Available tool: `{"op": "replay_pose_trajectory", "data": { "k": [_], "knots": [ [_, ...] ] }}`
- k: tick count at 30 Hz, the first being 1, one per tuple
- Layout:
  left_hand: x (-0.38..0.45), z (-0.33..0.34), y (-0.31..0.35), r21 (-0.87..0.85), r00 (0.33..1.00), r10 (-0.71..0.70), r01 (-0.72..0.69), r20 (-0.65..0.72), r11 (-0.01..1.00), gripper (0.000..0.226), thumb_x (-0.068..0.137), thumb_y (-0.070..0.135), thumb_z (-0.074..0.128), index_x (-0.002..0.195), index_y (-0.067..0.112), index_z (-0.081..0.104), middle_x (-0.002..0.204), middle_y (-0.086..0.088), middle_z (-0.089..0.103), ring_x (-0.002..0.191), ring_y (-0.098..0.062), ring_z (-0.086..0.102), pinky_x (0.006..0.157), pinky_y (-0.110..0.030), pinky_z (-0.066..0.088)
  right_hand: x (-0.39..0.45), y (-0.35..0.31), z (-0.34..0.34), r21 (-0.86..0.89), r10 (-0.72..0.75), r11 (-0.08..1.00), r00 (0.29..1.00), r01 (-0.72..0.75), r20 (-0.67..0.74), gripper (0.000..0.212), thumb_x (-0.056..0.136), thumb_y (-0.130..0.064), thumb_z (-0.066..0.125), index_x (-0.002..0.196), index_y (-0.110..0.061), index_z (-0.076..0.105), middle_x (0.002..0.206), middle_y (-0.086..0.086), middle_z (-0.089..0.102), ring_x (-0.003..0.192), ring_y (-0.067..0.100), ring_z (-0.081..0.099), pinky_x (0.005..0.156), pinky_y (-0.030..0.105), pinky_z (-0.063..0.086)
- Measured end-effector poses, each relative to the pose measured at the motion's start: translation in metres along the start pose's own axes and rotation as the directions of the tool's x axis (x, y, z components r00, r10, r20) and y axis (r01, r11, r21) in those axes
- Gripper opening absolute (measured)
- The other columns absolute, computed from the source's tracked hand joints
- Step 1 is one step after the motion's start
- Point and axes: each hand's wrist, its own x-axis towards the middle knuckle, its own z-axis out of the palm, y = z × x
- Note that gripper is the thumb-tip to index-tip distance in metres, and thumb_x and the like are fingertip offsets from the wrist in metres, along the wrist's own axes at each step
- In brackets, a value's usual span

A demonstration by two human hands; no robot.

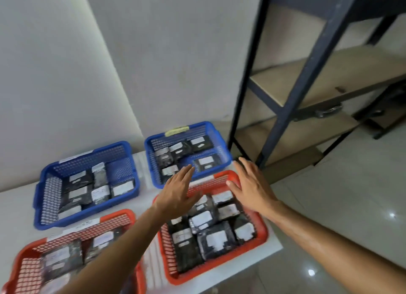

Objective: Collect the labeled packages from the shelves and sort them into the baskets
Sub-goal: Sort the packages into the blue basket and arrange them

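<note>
Both flat, spread hands, left (175,195) and right (252,188), hover over packages (211,232) in the red basket (261,232).

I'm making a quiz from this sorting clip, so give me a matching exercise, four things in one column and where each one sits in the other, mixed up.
Things:
1. left hand
2. right hand
3. yellow-tagged blue basket
4. shelf rack

Places:
A. standing on the floor, right of the table
B. far right of the table, nearest the rack
C. open, over the gap between the far-right blue and near-right orange baskets
D. open, over the near-right orange basket's far right corner

Pairs: 1-C, 2-D, 3-B, 4-A
</note>
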Motion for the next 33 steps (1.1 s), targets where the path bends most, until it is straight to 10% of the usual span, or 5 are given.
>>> {"op": "replay_pose_trajectory", "data": {
  "k": [7, 19, 33],
  "knots": [
    [0.027, 0.064, 0.135, -0.03, 0.999, 0.031, -0.03, 0.023, 0.999, 0.098, 0.089, 0.074, 0.04, 0.159, 0.006, 0.031, 0.163, -0.014, 0.034, 0.151, -0.031, 0.033, 0.117, -0.053, 0.036, -0.076, 0.132, -0.066, 0.046, 0.076, 0.996, 0.997, -0.077, 0.028, 0.072, 0.098, -0.05, 0.052, 0.155, -0.01, 0.031, 0.161, 0.01, 0.025, 0.148, 0.026, 0.025, 0.118, 0.036, 0.028],
    [0.129, 0.153, 0.298, -0.007, 0.982, 0.142, -0.142, 0.128, 0.99, 0.1, 0.086, 0.076, 0.034, 0.163, 0.016, 0.018, 0.17, -0.001, 0.019, 0.157, -0.016, 0.014, 0.127, -0.034, 0.015, -0.136, 0.312, -0.122, 0.016, 0.262, 0.965, 0.965, -0.262, 0.019, 0.072, 0.099, -0.053, 0.048, 0.156, -0.013, 0.029, 0.161, 0.01, 0.027, 0.144, 0.029, 0.03, 0.117, 0.039, 0.03],
    [0.341, 0.237, 0.417, -0.019, 0.945, 0.137, -0.138, 0.297, 0.99, 0.089, 0.098, 0.068, 0.041, 0.164, 0.021, 0.005, 0.172, 0.005, 0.007, 0.157, -0.012, 0.004, 0.128, -0.038, 0.011, -0.064, 0.562, -0.154, 0.014, 0.334, 0.941, 0.936, -0.338, 0.106, 0.074, 0.101, -0.054, 0.04, 0.159, -0.013, 0.019, 0.163, 0.012, 0.023, 0.147, 0.029, 0.027, 0.116, 0.04, 0.033]
  ]
}}
